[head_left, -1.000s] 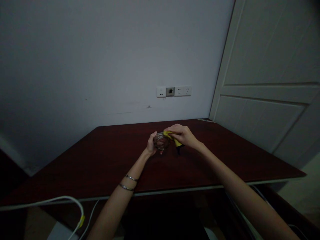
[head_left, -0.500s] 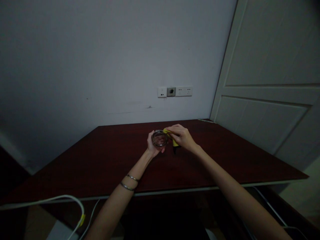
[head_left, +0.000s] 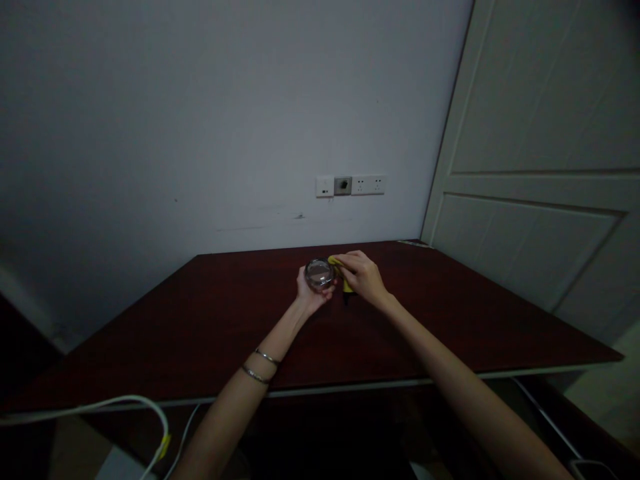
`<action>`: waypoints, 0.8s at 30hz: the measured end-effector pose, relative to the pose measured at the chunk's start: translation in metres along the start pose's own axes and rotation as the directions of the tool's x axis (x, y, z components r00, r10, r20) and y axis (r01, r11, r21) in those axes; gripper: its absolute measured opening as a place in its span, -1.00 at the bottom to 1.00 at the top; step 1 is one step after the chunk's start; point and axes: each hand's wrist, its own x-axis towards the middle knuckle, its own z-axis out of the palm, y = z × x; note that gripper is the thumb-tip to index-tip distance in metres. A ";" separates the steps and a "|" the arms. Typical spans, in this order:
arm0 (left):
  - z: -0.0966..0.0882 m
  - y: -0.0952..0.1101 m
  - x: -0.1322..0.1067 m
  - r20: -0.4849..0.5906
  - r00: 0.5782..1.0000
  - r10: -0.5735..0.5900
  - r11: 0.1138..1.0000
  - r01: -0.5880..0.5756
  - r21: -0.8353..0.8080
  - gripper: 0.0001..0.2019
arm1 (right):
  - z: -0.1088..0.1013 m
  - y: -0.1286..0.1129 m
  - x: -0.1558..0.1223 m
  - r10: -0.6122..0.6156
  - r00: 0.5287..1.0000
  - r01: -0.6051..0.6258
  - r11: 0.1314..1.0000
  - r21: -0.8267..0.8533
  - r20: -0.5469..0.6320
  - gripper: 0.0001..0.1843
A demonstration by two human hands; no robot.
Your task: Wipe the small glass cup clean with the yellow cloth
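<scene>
A clear round glass container is tilted with a circular face toward me. My left hand is closed around its lower left side, fingers curling behind and under it. My right hand pinches a yellow cloth and presses its upper fold to the glass's right rim. The cloth's lower part hangs below the fingers and ends in a dark tip. Both hands are above the dark red table. Two bracelets circle my left forearm.
The red-brown tabletop reaches back to a pale wall with sockets. A white panelled door stands at the right. A white cable loops over the table's front left edge.
The glass has turned a little in my left hand, so its rim looks different. My right hand has shifted slightly with the cloth along the rim. The camera has moved very slightly.
</scene>
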 end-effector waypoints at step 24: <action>-0.002 0.019 0.025 -0.329 0.935 0.131 0.971 -0.189 -0.150 -0.48 | 0.023 -0.015 -0.003 -0.183 0.983 0.186 0.967 -0.173 0.036 -0.67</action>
